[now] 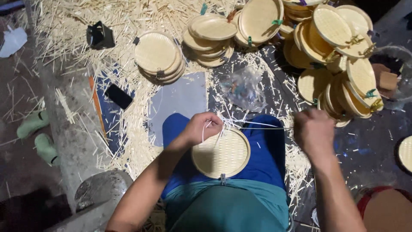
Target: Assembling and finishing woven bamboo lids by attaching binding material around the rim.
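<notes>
My arms are bare to the elbow and beyond, no sleeves showing, my left hand (205, 127) and right hand (313, 131) wear no gloves, and I have on blue trousers under a teal top.

the right hand (314, 133) was motion-blurred, so its grip could not be read. the left hand (201, 127) covered part of the round woven tray's (223, 155) rim. a tray at the right edge (405, 153) was cut off.
</notes>
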